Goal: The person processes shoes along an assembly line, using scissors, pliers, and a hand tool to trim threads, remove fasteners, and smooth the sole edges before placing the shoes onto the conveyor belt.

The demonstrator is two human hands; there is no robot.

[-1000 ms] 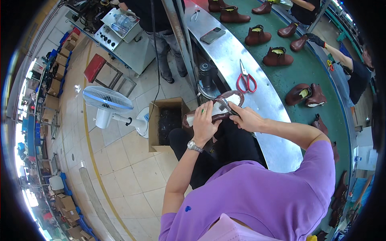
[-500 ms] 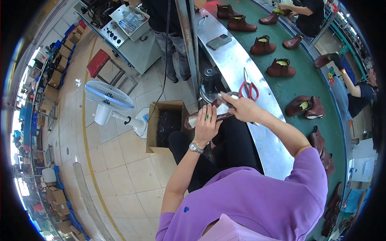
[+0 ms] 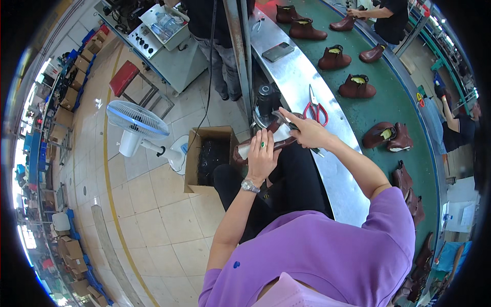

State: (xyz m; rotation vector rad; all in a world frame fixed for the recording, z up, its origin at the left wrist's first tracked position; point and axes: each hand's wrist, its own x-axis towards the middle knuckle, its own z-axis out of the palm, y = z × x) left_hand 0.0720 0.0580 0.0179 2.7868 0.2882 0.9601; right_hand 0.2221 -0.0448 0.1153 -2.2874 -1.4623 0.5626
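Note:
A brown boot (image 3: 239,157) lies upside down over my lap, its pale underside facing up. My left hand (image 3: 262,156), with a green ring, is laid across the boot and holds it steady. My right hand (image 3: 308,131) is closed around a hand tool (image 3: 280,115) with a metal head and dark handle; whether it is a hammer or pincers I cannot tell. The tool's head is over the far end of the boot's underside. Red-handled scissors (image 3: 315,111) rest on the metal bench just beyond my right hand.
Right of me runs a metal bench (image 3: 302,69) with a phone (image 3: 277,51). Brown boots (image 3: 357,87) stand on a green conveyor (image 3: 327,77) beside it. An open carton (image 3: 192,174), a fan (image 3: 137,123) and a red stool (image 3: 124,79) are left. Other people work nearby.
My right hand has shifted slightly, and the tool's head, blurred before, now shows more clearly over the boot. The left hand stays on the boot. Across the conveyor, a person's arm has moved.

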